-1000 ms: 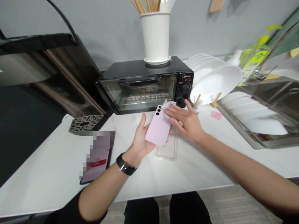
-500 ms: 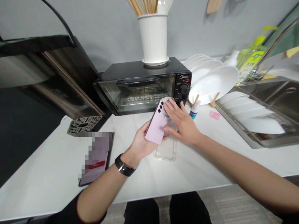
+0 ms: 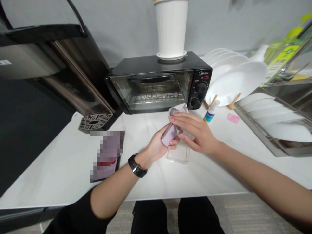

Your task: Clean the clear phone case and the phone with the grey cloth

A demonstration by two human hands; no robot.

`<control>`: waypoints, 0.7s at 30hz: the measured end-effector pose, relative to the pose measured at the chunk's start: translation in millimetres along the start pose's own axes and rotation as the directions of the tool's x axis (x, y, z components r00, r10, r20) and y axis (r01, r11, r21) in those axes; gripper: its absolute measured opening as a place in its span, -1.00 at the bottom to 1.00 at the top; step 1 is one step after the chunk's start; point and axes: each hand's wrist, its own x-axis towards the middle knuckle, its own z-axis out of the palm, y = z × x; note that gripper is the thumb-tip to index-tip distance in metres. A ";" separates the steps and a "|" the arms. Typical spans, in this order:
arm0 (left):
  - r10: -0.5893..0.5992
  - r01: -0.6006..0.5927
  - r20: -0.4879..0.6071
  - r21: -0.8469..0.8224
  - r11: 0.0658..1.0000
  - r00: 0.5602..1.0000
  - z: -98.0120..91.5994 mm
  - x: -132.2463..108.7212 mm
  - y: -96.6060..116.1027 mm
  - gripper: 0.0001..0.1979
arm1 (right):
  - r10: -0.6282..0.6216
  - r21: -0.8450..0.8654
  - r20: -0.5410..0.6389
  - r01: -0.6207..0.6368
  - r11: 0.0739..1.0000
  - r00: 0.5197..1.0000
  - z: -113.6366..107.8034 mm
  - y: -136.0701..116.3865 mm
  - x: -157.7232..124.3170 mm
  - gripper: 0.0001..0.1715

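A lilac smartphone (image 3: 169, 136) lies tilted in my left hand (image 3: 156, 146), whose fingers wrap round its lower part. Over the phone's upper end, my right hand (image 3: 201, 133) holds a thin whitish cloth (image 3: 181, 107) against it with its fingers close together. Much of the phone, its cameras included, is hidden behind those fingers. Beneath both hands a clear phone case (image 3: 179, 156) rests on the white counter (image 3: 146, 185). A small spray bottle (image 3: 211, 112) with a blue label stands beyond my right hand, beside a pink slip (image 3: 233, 118).
Behind the hands is a black toaster oven (image 3: 156, 81) with a white pot (image 3: 172, 31) on top. A drinks dispenser (image 3: 80, 78) and a blurred-out tablet-like device (image 3: 109, 149) are at left. White plates (image 3: 240, 83) stand in a rack by the sink (image 3: 273, 143).
The phone has turned from showing its back to a steeper, edge-on tilt. My right hand and the cloth have shifted over its upper end. The whole view has swung slightly.
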 end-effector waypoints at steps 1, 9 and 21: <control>-0.010 0.010 0.010 0.026 1.000 1.000 0.1 -0.3 1.0 -0.74 | 0.036 -0.017 -0.050 -0.037 0.999 0.998 -1.0 1.8 0.0 -0.41; -0.054 0.049 0.032 0.143 0.989 0.998 4.8 -3.5 8.2 -0.65 | 0.232 -0.097 -0.207 -0.256 0.962 0.950 -3.9 10.4 0.0 -0.48; 0.070 -0.049 -0.083 0.231 0.972 0.994 0.1 1.4 4.5 -0.62 | 0.082 -0.097 0.046 -0.077 0.992 0.996 2.5 7.2 -2.9 -0.30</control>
